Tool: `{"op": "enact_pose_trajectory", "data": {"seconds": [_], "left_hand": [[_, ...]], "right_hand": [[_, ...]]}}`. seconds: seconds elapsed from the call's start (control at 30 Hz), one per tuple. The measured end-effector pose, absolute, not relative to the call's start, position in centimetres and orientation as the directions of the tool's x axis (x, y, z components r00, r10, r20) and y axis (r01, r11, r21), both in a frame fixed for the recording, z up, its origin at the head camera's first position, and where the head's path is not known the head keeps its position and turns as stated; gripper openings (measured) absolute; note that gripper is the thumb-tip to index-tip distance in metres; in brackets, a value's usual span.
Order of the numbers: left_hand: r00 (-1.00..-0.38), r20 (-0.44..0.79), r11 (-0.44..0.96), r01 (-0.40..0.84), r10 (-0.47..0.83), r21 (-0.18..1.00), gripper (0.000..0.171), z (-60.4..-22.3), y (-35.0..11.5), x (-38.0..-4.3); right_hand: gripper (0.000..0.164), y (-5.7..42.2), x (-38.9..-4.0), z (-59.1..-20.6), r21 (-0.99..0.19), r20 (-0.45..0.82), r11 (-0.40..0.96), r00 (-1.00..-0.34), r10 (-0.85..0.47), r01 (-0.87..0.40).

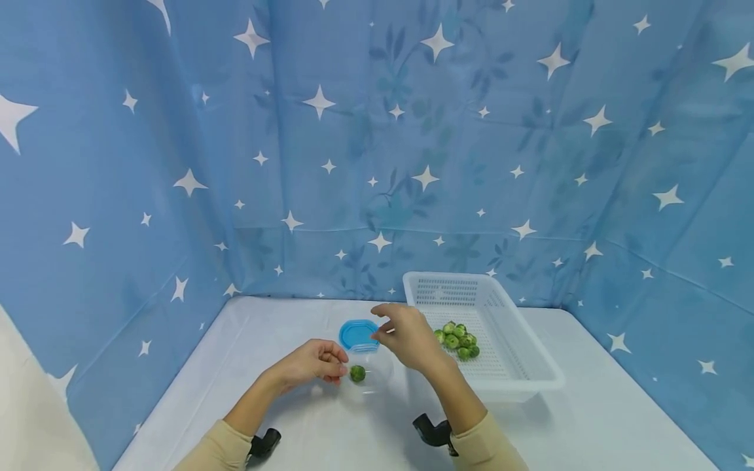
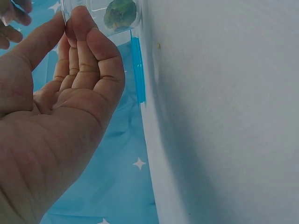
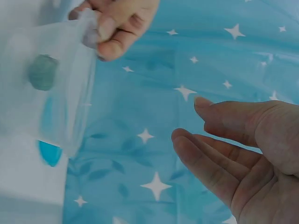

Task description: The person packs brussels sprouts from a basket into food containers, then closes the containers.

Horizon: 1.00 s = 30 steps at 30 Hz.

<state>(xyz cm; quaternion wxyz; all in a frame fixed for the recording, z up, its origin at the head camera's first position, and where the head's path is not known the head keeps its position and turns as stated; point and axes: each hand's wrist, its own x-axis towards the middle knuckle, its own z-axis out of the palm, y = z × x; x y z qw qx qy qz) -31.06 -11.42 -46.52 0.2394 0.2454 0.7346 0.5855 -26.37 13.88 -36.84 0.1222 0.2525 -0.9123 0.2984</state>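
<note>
At the table's middle, my left hand pinches the rim of a clear plastic container between thumb and fingers. One green Brussels sprout lies inside it, showing through the wall in both wrist views. My right hand is raised just above and to the right of the container. Its thumb and fingers are apart with nothing between them, as the right wrist view shows. Behind the container a blue lid lies flat on the table.
A white perforated plastic basket stands to the right, with a pile of several Brussels sprouts near its left side. The table has a white cover. Blue star-patterned curtains close off the back and sides.
</note>
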Motion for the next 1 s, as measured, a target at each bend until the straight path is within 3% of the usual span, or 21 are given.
{"op": "enact_pose_trajectory", "data": {"seconds": [0.43,1.0], "left_hand": [[-0.776,-0.064,0.192,0.074,0.627,0.979,0.031,-46.4,-11.3,-30.8],[-0.781,-0.059,0.194,0.081,0.622,0.978,0.034,-46.5,-11.2,-30.9]], "right_hand": [[0.043,14.3,-26.1,-33.4,-0.385,0.388,0.744,-0.827,-0.406,-0.546],[0.046,19.7,-29.5,-32.0,-0.43,0.37,0.78,-0.877,-0.308,-0.456]]}}
